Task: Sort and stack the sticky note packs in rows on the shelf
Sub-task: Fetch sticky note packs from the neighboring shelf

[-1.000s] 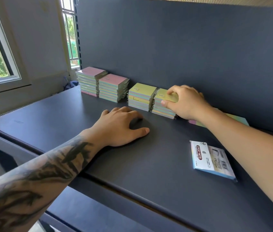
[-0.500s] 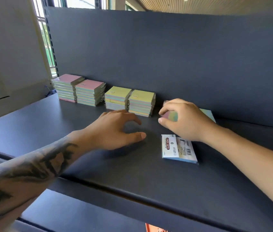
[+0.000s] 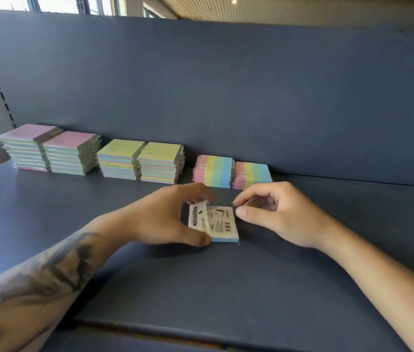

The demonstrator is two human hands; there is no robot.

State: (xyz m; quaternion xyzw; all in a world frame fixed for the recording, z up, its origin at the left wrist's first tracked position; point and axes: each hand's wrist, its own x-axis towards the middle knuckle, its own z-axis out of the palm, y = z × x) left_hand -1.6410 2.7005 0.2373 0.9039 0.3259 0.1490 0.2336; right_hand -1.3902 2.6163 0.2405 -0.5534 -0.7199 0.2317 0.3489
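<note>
Both hands (image 3: pixel 216 219) have closed onto the label-up pack (image 3: pixel 222 224).

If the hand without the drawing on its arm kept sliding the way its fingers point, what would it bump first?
Probably the white-labelled pack: the right hand points leftward at its near edge, almost touching, while the left hand grips the other side.
</note>
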